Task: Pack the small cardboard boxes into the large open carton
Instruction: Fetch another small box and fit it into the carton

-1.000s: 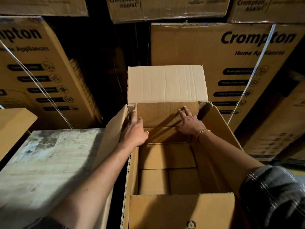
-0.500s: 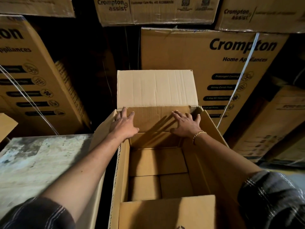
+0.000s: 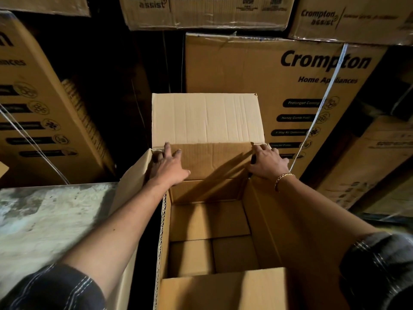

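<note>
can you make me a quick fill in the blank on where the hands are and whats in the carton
1. Both hands rest at the ____ end of the large carton.
2. The bracelet is on the ____ wrist.
3. The word printed largest on the tall box behind the carton is ____.
4. The small boxes lie ____ the carton.

Missing words: far; right; Crompton; inside

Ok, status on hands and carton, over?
Left hand and right hand empty, at far corners of large brown cardboard carton. Small brown cardboard boxes inside. Flaps up, nothing blocking.
</note>
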